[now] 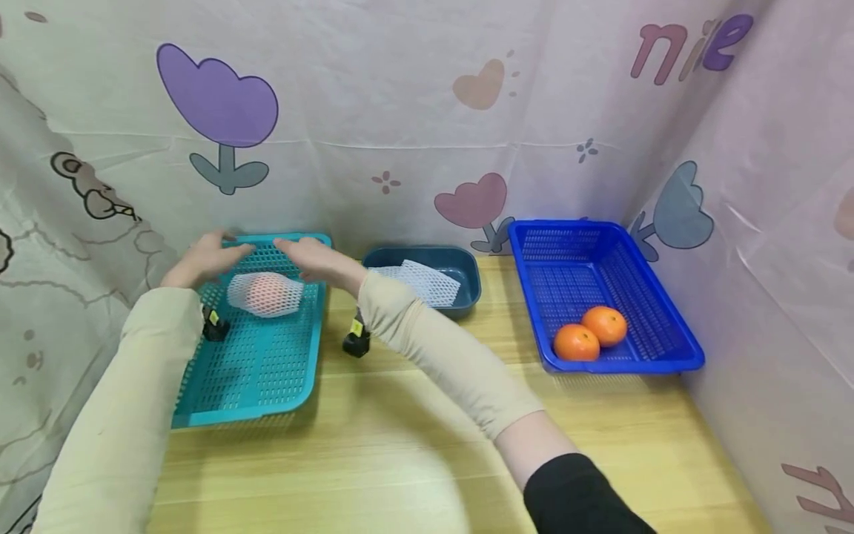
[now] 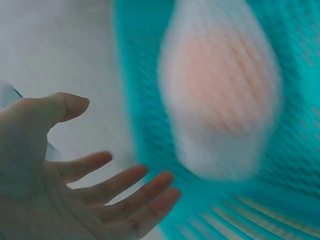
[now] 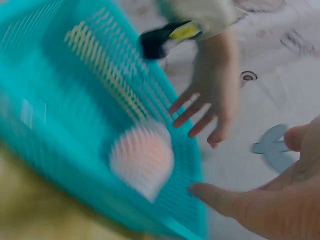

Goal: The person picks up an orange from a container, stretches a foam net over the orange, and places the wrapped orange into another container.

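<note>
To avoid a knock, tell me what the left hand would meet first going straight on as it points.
The right hand, most likely: in the head view the left hand points toward it, though depth between the two is unclear.

Curtained-off work area, home or studio unclear, floral cartoon-print cloth [image 1: 373, 89] on 3 sides, wood-grain tbl [image 1: 387, 460]

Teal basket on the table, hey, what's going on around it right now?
A person has their left hand and right hand over the far end of the teal basket, fingers open and holding nothing. The netted fruit, a round pinkish thing in a white sleeve, lies in that basket. Beside it, a dark dish holds white net sleeves. Farther right, two oranges without sleeves sit in the near end of a blue basket.
</note>
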`<act>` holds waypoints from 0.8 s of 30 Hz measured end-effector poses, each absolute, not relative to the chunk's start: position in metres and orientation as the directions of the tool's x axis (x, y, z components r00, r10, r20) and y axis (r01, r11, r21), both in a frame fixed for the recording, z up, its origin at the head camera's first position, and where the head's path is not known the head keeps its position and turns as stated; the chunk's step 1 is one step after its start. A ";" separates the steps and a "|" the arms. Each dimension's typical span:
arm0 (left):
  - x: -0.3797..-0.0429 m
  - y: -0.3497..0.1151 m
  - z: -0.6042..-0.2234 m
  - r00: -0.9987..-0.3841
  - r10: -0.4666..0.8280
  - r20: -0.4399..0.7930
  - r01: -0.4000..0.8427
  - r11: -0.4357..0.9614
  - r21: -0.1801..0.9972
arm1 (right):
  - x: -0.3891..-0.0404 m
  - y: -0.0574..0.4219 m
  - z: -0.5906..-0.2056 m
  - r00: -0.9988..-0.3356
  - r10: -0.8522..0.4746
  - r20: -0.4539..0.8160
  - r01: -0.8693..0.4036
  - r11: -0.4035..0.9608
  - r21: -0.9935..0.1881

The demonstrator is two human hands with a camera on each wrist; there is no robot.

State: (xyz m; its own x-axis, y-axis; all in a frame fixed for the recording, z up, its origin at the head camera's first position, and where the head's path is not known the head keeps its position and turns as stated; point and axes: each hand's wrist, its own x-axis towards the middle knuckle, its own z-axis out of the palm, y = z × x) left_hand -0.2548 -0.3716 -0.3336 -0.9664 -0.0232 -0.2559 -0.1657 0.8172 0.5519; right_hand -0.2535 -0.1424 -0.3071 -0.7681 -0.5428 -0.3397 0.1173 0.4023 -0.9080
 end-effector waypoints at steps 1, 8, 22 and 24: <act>-0.256 -0.361 -0.325 -0.976 -0.004 -0.218 -0.125 0.829 0.545 | -0.254 -0.135 -0.300 -0.788 -0.535 -0.304 0.027 0.462 -0.886; -0.252 -0.267 -0.277 -0.994 0.110 0.022 0.106 0.848 0.520 | -0.262 -0.056 -0.261 -0.784 -0.621 0.011 -0.536 0.667 -0.517; -0.219 -0.069 -0.264 -0.838 0.438 0.326 0.545 0.627 0.557 | -0.242 0.152 -0.257 -0.815 -0.550 0.183 -0.576 0.733 -0.363; -0.216 -0.046 -0.269 -0.816 0.482 0.319 0.573 0.604 0.554 | -0.239 0.181 -0.261 -0.822 -0.538 0.185 -0.566 0.741 -0.362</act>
State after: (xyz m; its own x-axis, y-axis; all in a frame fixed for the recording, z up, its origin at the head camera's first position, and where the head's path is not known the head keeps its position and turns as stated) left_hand -0.2160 -0.0462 -0.2692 -0.8164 0.4815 0.3187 0.5726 0.6042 0.5541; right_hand -0.2386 0.1808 -0.2613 -0.8224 -0.5379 0.1853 -0.5660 0.7405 -0.3623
